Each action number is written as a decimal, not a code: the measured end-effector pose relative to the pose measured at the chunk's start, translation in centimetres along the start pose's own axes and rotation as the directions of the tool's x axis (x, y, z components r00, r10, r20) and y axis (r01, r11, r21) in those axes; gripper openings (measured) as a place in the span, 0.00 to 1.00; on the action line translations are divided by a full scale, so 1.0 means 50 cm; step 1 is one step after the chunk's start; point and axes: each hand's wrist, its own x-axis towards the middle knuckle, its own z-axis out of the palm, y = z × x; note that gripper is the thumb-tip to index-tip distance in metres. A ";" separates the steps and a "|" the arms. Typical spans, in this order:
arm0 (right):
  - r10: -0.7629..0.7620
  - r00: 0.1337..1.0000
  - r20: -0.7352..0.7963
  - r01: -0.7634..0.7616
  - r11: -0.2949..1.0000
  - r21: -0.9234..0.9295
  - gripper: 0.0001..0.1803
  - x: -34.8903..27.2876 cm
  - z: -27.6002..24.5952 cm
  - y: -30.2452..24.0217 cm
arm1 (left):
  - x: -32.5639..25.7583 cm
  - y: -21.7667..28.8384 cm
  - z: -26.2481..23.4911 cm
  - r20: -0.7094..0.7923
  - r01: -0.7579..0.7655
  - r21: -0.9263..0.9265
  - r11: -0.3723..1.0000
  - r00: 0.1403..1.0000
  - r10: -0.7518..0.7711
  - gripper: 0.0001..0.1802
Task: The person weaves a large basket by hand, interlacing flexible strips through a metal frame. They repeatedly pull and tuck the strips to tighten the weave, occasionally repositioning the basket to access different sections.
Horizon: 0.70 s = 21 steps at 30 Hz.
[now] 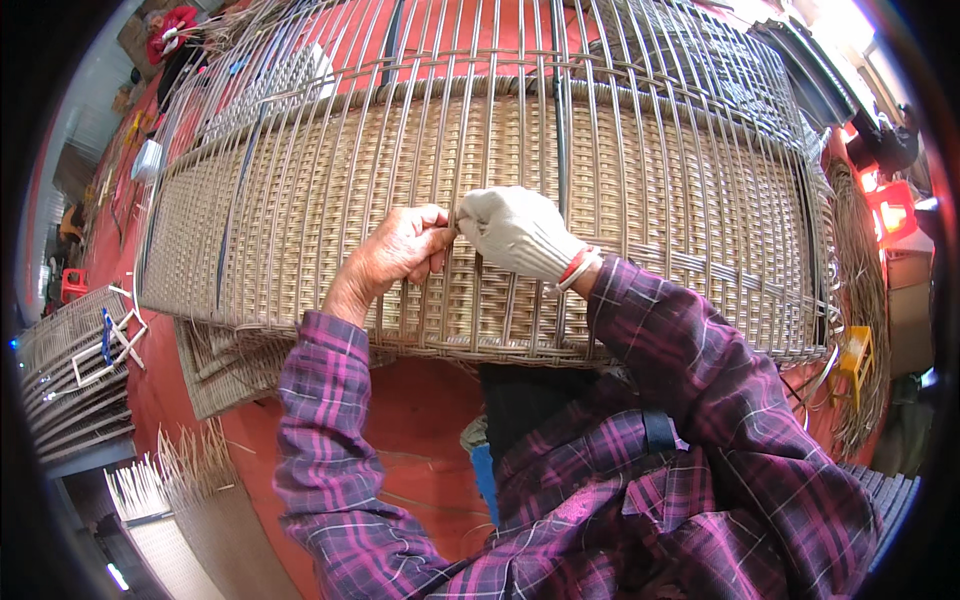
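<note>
A large woven wicker frame (650, 190) lies before me, with long brown stakes running from its near edge to the far side over a tan woven panel. My bare left hand (398, 250) is closed in a pinch by one stake, left of the frame's middle. Touching or almost touching it, my right hand (520, 232), in a white knitted glove, is closed with its fingertips at the same spot. Both pinch a thin wicker strand there, mostly hidden by the fingers. Several loose strands (700, 265) run across the stakes to the right of my gloved hand.
Long loose wicker strands (855, 300) hang in a bundle at the right, beside a yellow stool (853, 362). White frames (80, 365) are stacked at the left, near a woven panel with loose ends (225, 530). A person in red (178, 35) is at the far left.
</note>
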 end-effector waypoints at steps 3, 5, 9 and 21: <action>-0.039 0.999 0.031 0.027 0.948 0.318 0.08 -0.008 -0.019 0.011 | -0.023 0.009 -0.031 0.007 -0.129 0.110 0.985 0.992 0.129 0.09; -0.073 0.991 -0.108 0.098 0.965 0.244 0.13 -0.005 -0.028 0.003 | -0.060 0.027 -0.068 -0.155 -0.013 0.175 0.985 0.987 0.040 0.10; -0.249 0.965 -0.079 0.253 0.966 0.045 0.19 0.030 -0.021 -0.044 | -0.151 0.055 -0.111 -0.473 0.105 0.323 0.941 0.879 0.064 0.09; -0.208 0.914 0.350 0.359 0.818 -0.450 0.05 0.059 -0.007 -0.076 | -0.082 -0.010 -0.031 -0.525 -0.136 0.157 0.978 0.828 0.199 0.23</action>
